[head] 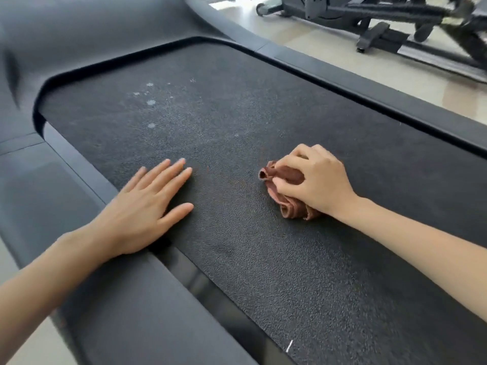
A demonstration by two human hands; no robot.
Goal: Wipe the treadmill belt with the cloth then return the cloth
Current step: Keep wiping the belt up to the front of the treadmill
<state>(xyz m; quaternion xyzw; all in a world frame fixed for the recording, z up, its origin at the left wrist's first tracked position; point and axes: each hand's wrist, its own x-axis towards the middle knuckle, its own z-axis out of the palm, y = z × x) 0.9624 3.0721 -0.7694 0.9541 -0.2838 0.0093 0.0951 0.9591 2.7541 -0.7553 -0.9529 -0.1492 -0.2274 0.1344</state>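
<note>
Gym floor [342, 61] showing beyond treadmill belt [263, 114]. Right hand [316, 180] pressing bunched brown cloth [292, 210] on belt, grip curling round it. Left hand [142, 209] lying flat left of cloth, holding nothing. Pale spots [151, 102] lying beyond cloth, up-left; next stroke probably going there.

Lighting: bright, diffuse; faint soft shadows on treadmill belt [263, 114]. Glare: pale floor [329, 56] (washed out). Blur: exercise machine [369, 11], upper right. Edges: wide-angle bowing.
</note>
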